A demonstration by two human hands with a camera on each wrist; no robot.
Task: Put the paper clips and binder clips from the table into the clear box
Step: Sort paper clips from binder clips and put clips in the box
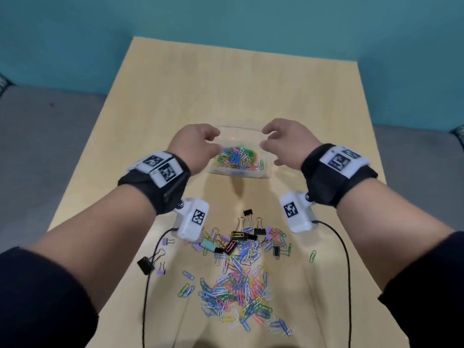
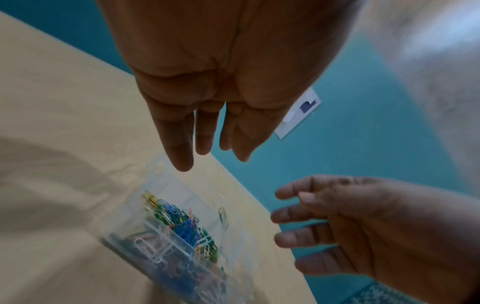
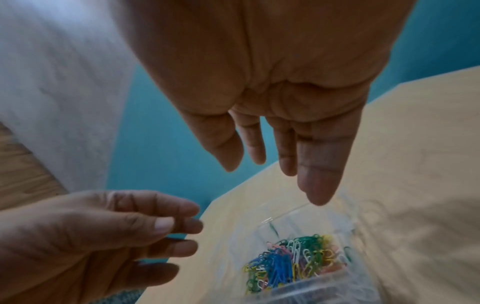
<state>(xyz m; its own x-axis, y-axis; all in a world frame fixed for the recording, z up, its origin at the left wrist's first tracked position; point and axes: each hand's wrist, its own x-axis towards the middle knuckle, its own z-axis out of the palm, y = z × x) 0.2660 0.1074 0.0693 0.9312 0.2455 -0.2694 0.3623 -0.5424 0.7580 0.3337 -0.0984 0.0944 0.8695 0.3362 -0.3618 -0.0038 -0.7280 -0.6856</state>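
Op: Teal wall, pale wood table (image 1: 160,101). My left hand (image 1: 195,144) and right hand (image 1: 286,144) hover over the clear box (image 1: 266,169), fingers loose, holding nothing.

Obs: Handling?

Op: Paper clips (image 1: 238,292) look light, slippery; scoop handfuls. Binder clips (image 1: 145,264) stiff; pinch by handles.

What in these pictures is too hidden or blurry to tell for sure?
- Clear plastic box: its left side is hidden behind the left hand in the head view.
- Any binder clips inside the box: both wrist views are too blurred.
- Loose coloured paper clips on the wooden table: too small to count.
- The right hand: its fingertips are blurred.
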